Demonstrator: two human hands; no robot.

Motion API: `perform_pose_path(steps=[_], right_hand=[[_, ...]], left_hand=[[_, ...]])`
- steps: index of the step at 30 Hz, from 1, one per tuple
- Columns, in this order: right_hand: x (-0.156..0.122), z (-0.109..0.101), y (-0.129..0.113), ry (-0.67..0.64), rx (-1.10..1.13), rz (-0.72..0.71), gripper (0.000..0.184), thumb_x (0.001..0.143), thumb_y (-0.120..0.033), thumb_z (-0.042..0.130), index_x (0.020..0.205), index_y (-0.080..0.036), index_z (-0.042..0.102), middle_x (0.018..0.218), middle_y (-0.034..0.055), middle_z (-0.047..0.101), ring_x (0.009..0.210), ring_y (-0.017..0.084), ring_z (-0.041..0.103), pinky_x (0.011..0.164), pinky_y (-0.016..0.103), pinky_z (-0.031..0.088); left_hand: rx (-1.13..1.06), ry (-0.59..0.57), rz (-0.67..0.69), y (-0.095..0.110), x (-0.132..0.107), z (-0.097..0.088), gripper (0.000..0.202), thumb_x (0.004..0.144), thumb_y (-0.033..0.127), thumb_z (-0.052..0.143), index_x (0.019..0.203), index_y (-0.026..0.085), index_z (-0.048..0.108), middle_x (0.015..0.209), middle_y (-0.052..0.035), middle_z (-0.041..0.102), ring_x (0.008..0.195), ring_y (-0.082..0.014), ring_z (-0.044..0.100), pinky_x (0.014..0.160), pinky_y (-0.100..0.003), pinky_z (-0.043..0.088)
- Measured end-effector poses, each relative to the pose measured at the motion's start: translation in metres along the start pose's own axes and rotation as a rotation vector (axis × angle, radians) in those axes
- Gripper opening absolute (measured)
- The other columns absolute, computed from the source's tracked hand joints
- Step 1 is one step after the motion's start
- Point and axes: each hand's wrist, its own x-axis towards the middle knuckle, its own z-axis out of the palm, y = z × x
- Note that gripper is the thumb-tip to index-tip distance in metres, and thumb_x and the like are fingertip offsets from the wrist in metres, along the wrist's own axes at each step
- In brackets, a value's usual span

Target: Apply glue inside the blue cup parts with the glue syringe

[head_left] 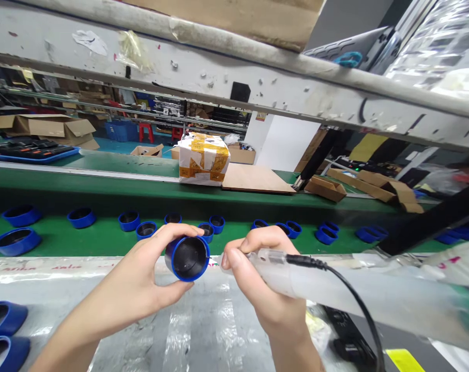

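My left hand (156,268) is closed around a round blue cup-like part (190,258) with a black inside, its opening tilted toward me. The fingers grip its top and the thumb lies along its underside. My right hand (263,274) pinches a clear pen-like tool (271,256) with a black cord (354,297) at its back end. The tool's thin dark tip points left and appears to meet or nearly meet the cup's right rim. My fingers cover much of the tool's front.
Several similar blue parts (81,218) sit along a green belt (106,243) ahead. More blue parts (5,356) stand at the lower left. A wide translucent tube (374,289) runs off right, above a dark device with knobs (350,343). A taped box (203,159) stands on the ledge beyond.
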Motion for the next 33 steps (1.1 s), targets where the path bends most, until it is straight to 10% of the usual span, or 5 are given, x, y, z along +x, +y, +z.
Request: perform_pose_path(steps=[33], right_hand=[[-0.010, 0.008, -0.017, -0.116, -0.062, 0.237, 0.014, 0.089, -0.020, 0.080, 0.089, -0.029, 0.069, 0.077, -0.0009, 0.076, 0.069, 0.021, 0.073, 0.069, 0.037, 0.060]], left_hand=[[0.007, 0.001, 0.021, 0.000, 0.000, 0.003, 0.055, 0.085, 0.021, 0.076, 0.136, 0.042, 0.065, 0.142, 0.0035, 0.075, 0.130, -0.0261, 0.074, 0.109, -0.039, 0.061]])
